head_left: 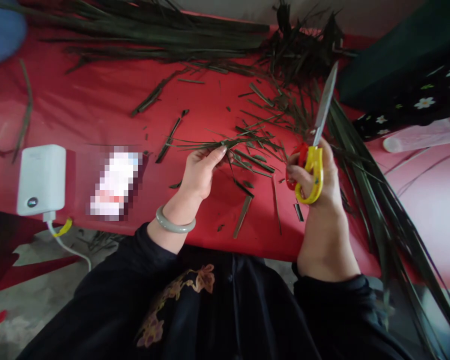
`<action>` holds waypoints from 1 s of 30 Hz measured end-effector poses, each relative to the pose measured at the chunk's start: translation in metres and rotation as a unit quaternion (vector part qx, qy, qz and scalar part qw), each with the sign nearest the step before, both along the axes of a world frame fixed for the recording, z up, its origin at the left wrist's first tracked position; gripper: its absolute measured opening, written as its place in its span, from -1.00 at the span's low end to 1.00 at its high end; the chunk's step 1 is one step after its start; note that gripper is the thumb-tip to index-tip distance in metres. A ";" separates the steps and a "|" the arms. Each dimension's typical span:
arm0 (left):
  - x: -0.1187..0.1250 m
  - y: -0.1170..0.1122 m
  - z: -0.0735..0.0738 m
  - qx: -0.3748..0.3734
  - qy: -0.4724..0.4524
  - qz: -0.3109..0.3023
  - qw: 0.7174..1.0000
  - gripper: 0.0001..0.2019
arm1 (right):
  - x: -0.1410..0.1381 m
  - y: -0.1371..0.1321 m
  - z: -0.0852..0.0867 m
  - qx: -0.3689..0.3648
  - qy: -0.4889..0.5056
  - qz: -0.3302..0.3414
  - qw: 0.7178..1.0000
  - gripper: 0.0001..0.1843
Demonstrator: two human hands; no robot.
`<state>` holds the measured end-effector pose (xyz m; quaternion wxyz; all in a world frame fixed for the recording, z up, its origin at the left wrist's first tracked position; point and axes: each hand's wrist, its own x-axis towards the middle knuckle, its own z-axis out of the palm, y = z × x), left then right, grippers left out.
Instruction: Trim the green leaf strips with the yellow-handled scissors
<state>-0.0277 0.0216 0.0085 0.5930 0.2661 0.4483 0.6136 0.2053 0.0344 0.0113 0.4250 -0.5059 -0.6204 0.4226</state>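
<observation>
Thin dark-green leaf strips (pixel 240 144) are pinched between the thumb and fingers of my left hand (pixel 206 170), just above the middle of the red table. Their narrow ends fan out to the left and right of the fingertips. My right hand (pixel 324 175) grips a pair of scissors (pixel 315 165) by its yellow and red handles. The blades point up and away from me, off to the right of the strips and not touching them. Cut leaf pieces (pixel 243 215) lie scattered beneath and around both hands.
Long leaves (pixel 165 35) lie along the far side of the red table (pixel 108 105), with a tangled heap (pixel 300 47) at far right. More long leaves (pixel 375 200) hang over the right edge. A white power bank (pixel 41 180) with a cable and a phone (pixel 114 184) lie left.
</observation>
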 end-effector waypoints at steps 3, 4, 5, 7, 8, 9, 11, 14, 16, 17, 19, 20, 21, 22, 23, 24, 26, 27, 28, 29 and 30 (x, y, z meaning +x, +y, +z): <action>-0.004 0.002 -0.001 0.006 0.011 0.023 1.000 -0.85 | -0.004 -0.008 0.006 0.015 -0.073 0.035 0.997 -0.33; -0.006 0.003 -0.001 0.011 0.020 0.026 0.999 -0.85 | -0.004 -0.010 0.009 0.027 -0.109 0.055 0.992 -0.34; -0.008 0.003 0.000 0.018 0.028 0.026 0.999 -0.86 | -0.004 -0.011 0.012 0.033 -0.151 0.079 0.985 -0.35; -0.011 0.005 0.000 0.027 0.046 0.026 0.998 -0.85 | -0.004 -0.013 0.017 0.041 -0.222 0.120 0.967 -0.35; -0.013 0.005 0.000 0.027 0.053 0.031 0.998 -0.84 | -0.004 -0.014 0.020 0.045 -0.243 0.138 0.959 -0.35; -0.014 0.006 0.000 0.025 0.057 0.039 0.997 -0.84 | -0.005 -0.014 0.021 0.051 -0.259 0.148 0.953 -0.35; -0.015 0.008 0.000 0.015 0.052 0.059 0.997 -0.84 | -0.007 -0.015 0.021 0.062 -0.285 0.155 0.944 -0.35; -0.015 0.008 0.001 0.004 0.026 0.071 0.997 -0.81 | -0.012 -0.017 0.017 0.066 -0.321 0.162 0.931 -0.36; -0.014 0.008 0.001 0.005 0.030 0.074 0.997 -0.80 | -0.015 -0.018 0.014 0.063 -0.335 0.168 0.925 -0.35; -0.014 0.008 0.001 0.010 0.043 0.077 0.996 -0.80 | -0.016 -0.019 0.012 0.063 -0.339 0.170 0.923 -0.35; -0.014 0.007 0.000 0.027 0.077 0.085 0.993 -0.81 | -0.018 -0.019 0.011 0.065 -0.343 0.172 0.921 -0.35; -0.014 0.007 -0.001 0.037 0.094 0.087 0.991 -0.81 | -0.019 -0.020 0.010 0.069 -0.343 0.173 0.921 -0.35; -0.014 0.007 -0.001 0.049 0.108 0.089 0.989 -0.81 | -0.019 -0.020 0.010 0.072 -0.342 0.176 0.920 -0.35; -0.014 0.007 -0.002 0.059 0.118 0.091 0.987 -0.81 | -0.019 -0.020 0.010 0.073 -0.342 0.179 0.919 -0.35; -0.013 0.007 -0.002 0.067 0.123 0.092 0.986 -0.81 | -0.019 -0.020 0.010 0.073 -0.344 0.183 0.918 -0.35; -0.013 0.007 -0.002 0.075 0.124 0.093 0.985 -0.81 | -0.019 -0.019 0.009 0.072 -0.346 0.185 0.917 -0.36; -0.013 0.007 -0.002 0.087 0.118 0.094 0.985 -0.83 | -0.019 -0.019 0.009 0.073 -0.351 0.188 0.915 -0.37; -0.013 0.007 -0.002 0.090 0.116 0.094 0.985 -0.83 | -0.020 -0.019 0.008 0.074 -0.351 0.188 0.914 -0.38; -0.013 0.006 -0.001 0.090 0.115 0.093 0.985 -0.83 | -0.020 -0.019 0.008 0.076 -0.350 0.187 0.915 -0.40; -0.013 0.006 -0.001 0.088 0.117 0.092 0.985 -0.83 | -0.020 -0.020 0.008 0.078 -0.348 0.184 0.916 -0.42; -0.013 0.006 -0.001 0.085 0.121 0.092 0.985 -0.83 | -0.020 -0.020 0.008 0.079 -0.346 0.181 0.917 -0.44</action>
